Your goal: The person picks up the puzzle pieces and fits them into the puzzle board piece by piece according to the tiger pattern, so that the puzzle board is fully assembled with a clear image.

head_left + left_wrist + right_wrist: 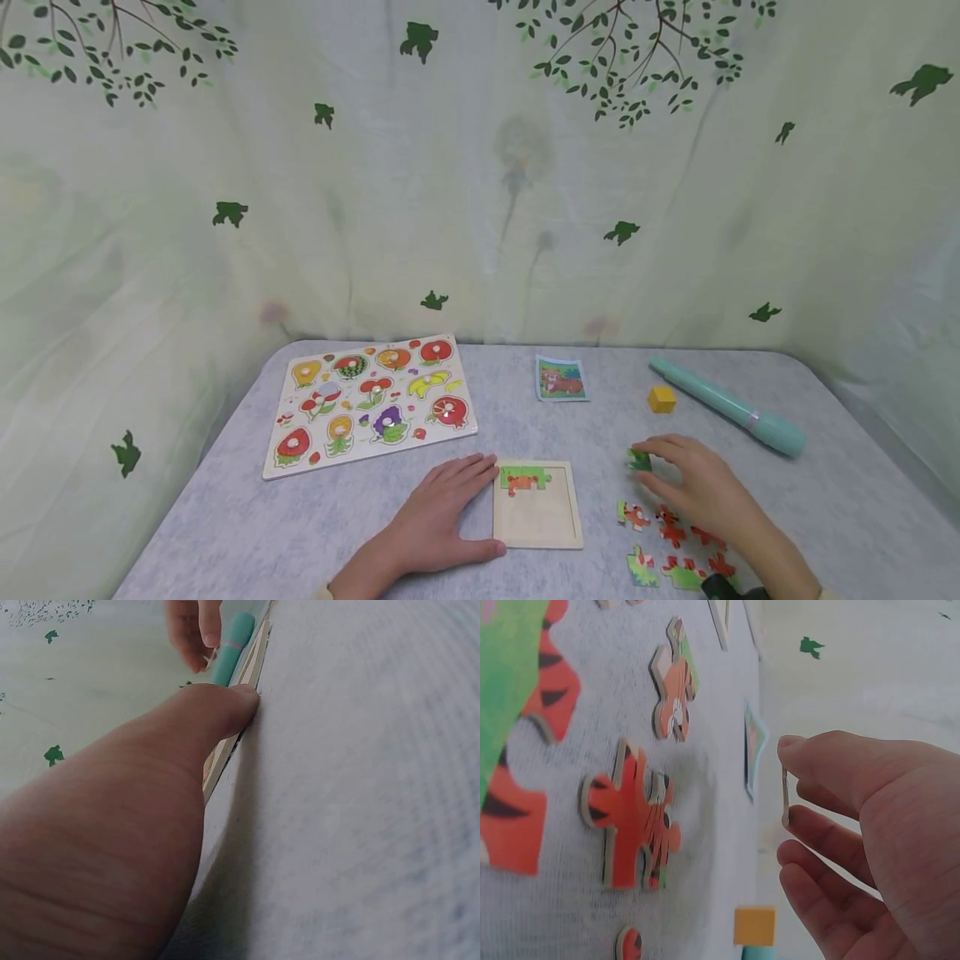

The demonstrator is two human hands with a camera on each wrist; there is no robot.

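Step, apparently piece placement: right hand pinches green piece right of tray; left hand, spread wide, touches tray's left edge. Next move probably requires aligning piece over tray.

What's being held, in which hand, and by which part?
A green puzzle piece, pinched by opposite edges in the right hand. The left hand grips nothing; it only touches the left side of the wooden tray.

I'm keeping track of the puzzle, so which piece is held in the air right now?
The green piece pinched in the right hand; the other loose pieces lie on the table, and the rest sit in the tray.
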